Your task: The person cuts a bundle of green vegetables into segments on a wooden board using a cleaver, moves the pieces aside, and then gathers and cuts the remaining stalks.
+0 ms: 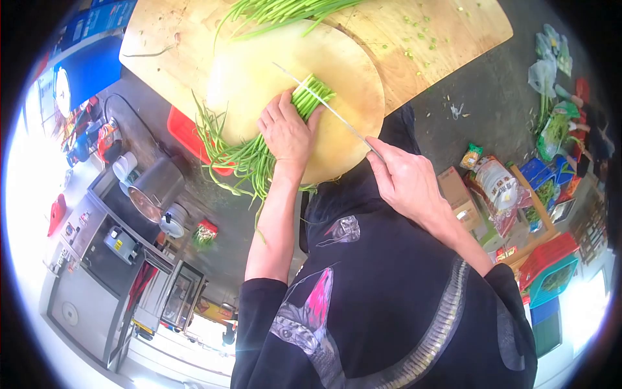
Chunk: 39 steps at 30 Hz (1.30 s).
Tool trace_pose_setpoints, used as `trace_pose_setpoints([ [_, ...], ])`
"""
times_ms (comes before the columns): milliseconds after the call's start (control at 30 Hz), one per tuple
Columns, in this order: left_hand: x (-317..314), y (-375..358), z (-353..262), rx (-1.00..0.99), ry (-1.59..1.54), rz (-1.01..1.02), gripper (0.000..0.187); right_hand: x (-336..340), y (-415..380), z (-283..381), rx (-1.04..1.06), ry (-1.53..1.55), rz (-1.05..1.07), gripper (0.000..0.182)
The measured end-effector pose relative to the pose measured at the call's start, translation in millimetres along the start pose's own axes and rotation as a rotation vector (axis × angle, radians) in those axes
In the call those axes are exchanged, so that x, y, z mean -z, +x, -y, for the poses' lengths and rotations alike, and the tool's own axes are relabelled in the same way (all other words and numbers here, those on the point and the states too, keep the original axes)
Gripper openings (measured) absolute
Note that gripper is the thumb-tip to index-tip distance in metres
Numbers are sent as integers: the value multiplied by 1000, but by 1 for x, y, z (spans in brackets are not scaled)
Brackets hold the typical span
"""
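My left hand [286, 131] is wrapped round a bundle of long green stalks [304, 104] on a round cutting board [243, 74]. The stalks' thin ends hang over the board's left edge. My right hand [403, 174] grips the handle of a knife [337, 115]. Its narrow blade lies slantwise across the bundle near the cut ends, just beyond my left fingers. Whether the edge has gone into the stalks cannot be made out.
More green stalks [278, 14] lie along the board's far edge on a wooden table [447, 39], with small green bits at its right. A red basket [188, 133] is below the board's left side. Bags and boxes stand on the floor at right, a metal pot [157, 188] at left.
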<state>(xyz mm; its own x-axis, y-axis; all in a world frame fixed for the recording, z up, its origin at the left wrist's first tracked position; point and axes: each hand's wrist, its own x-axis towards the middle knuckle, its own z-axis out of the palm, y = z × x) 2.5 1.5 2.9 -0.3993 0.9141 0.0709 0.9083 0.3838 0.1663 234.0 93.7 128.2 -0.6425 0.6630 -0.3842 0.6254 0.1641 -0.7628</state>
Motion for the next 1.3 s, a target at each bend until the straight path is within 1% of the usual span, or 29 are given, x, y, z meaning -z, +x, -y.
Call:
trace_pose_setpoints([
  [133,1,2,-2,7,-10,-10,75,-3,3,-6,-15,38,10,36],
  [233,2,1,-2,21,-11,-7,74,13,4,0,-83,144,129,43],
  [333,0,2,-3,27,-13,0,73,15,-2,-3,-43,188,-1,49],
  [433,4,0,-2,45,-29,38,72,19,1,-9,62,-23,-46,52],
  [467,4,1,-3,54,-41,52,71,22,1,-6,36,-75,-14,51],
  [567,6,1,-2,36,-66,21,72,11,-1,-4,91,-180,-23,52],
  [867,1,0,-1,49,-53,-19,76,-29,-12,-34,141,-300,-134,51],
  [967,2,-1,0,51,-61,8,78,-40,-10,-45,155,-325,-165,50],
  [1067,2,-1,1,32,-70,-13,79,-51,-9,-58,197,-421,-185,50],
  [1300,1,0,4,10,-80,-40,82,-65,-6,-68,220,-449,-220,51],
])
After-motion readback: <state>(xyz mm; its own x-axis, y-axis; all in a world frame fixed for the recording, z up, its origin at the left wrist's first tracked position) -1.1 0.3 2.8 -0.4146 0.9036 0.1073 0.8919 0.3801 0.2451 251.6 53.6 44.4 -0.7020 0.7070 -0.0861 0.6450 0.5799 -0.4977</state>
